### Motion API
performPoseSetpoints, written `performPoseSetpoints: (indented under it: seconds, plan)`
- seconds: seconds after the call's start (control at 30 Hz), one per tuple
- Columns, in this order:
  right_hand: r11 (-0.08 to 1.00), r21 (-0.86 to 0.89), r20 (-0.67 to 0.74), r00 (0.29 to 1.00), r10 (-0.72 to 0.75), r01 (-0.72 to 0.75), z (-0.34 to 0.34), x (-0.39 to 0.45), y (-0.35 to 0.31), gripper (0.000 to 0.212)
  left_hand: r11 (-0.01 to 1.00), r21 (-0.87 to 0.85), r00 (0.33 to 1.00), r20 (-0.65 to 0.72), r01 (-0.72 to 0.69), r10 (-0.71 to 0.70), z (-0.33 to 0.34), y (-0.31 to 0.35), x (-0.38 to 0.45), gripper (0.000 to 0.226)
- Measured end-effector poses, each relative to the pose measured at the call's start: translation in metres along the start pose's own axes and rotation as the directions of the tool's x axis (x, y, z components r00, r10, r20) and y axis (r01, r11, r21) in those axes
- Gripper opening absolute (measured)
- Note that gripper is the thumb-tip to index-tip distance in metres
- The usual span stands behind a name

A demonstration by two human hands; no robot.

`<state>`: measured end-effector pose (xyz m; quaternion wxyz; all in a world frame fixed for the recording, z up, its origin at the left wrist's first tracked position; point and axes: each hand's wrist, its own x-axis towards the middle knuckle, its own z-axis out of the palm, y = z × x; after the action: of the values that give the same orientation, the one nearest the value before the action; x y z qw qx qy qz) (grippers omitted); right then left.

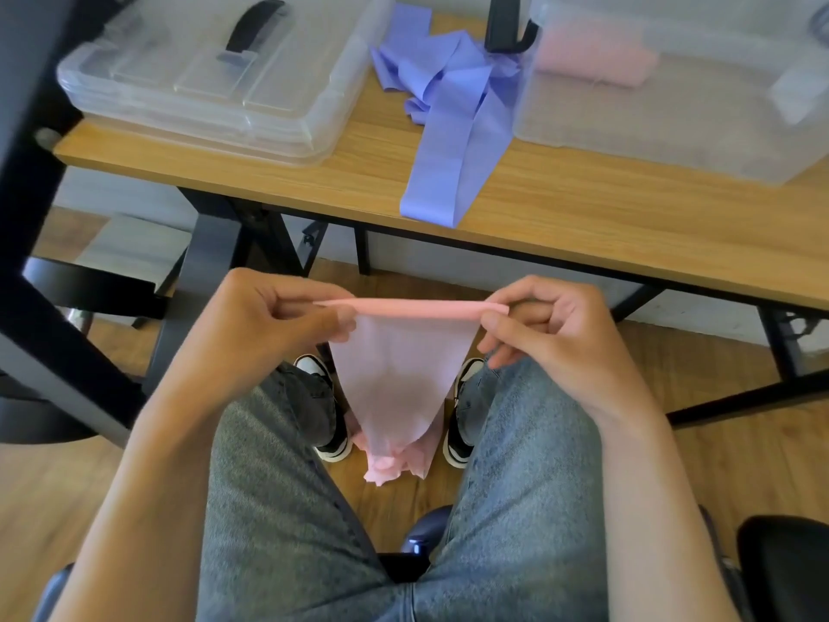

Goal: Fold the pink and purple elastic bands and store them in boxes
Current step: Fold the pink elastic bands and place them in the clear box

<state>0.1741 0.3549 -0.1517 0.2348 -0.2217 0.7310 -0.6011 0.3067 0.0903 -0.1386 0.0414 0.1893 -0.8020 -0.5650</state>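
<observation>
Wood-plank floor and a light wooden tabletop (583, 204) on black legs; person seated, jeans and black-and-white sneakers below the hands.

Grip: left hand (273, 316) and right hand (551, 325) each pinch one end of the top edge of a thin, pale pink elastic band (394, 365). Fingers and thumbs are curled onto the band, pressed together on it, not spread. The held edge runs straight, side to side between the two hands, taut and doubled over like a narrow fold. Both hands sit level and about equally near the band's middle, so neither has the advantage.

Below the grip the band hangs down between the knees, long axis vertical, narrowing to a bunched tail (394, 464) that looks to rest on the floor between the shoes. So the free length lies straight under the grip. Judgement: the next fold means lifting or gathering that hanging length up toward the hands.

Beyond the grip, on the table: a loose, crumpled purple elastic band (453, 127) straight ahead, one strip trailing toward the near table edge. Ahead-right, a clear plastic storage box (628, 132) with something pink (596, 62) inside, likely a folded band, blurred through the wall. Ahead-left, a clear plastic lid with a black handle (215, 78), lying flat.
</observation>
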Motion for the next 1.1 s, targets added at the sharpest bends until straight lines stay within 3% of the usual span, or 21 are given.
performPoseSetpoints:
  seconds: [0.2,0.3,0.37,0.43,0.5,0.67,0.93,1.1]
  plan:
    - [0.99,0.12,-0.04,0.996,-0.076,0.08,0.008,0.006,-0.013,0.014,0.981,-0.178,0.965,-0.259,-0.081,0.033,0.006,0.01,0.002,0.017]
    - [0.984,0.125,-0.07,0.99,-0.12,0.128,0.01,0.012,-0.022,0.016,0.97,-0.213,0.948,-0.314,-0.119,0.047,0.005,0.014,0.006,0.019]
    - [0.982,0.106,-0.076,0.986,-0.151,0.158,0.006,0.016,-0.028,0.014,0.965,-0.236,0.954,-0.296,-0.111,0.037,0.001,0.018,0.008,0.032]
    - [0.987,0.079,-0.043,0.99,-0.134,0.137,0.001,0.018,-0.035,0.03,0.962,-0.257,0.966,-0.257,-0.093,0.025,-0.004,0.023,0.01,0.044]
    - [0.997,0.022,0.005,0.997,-0.076,0.076,-0.004,0.019,-0.038,0.041,0.967,-0.239,0.971,-0.238,-0.088,0.03,-0.009,0.024,0.011,0.042]
    - [0.983,-0.185,0.077,0.997,-0.005,0.019,-0.003,0.019,-0.031,0.027,0.977,-0.197,0.982,-0.186,-0.079,0.042,-0.011,0.014,0.004,0.032]
    - [0.992,-0.127,0.04,0.999,-0.005,0.01,-0.001,0.01,-0.014,0.019,0.986,-0.16,0.998,-0.057,-0.05,0.041,0.002,-0.016,0.002,0.026]
    - [0.999,-0.046,-0.028,0.999,-0.026,0.025,-0.001,0.011,-0.01,0.016,0.977,-0.17,0.981,-0.166,-0.131,0.103,0.013,-0.016,0.003,0.018]
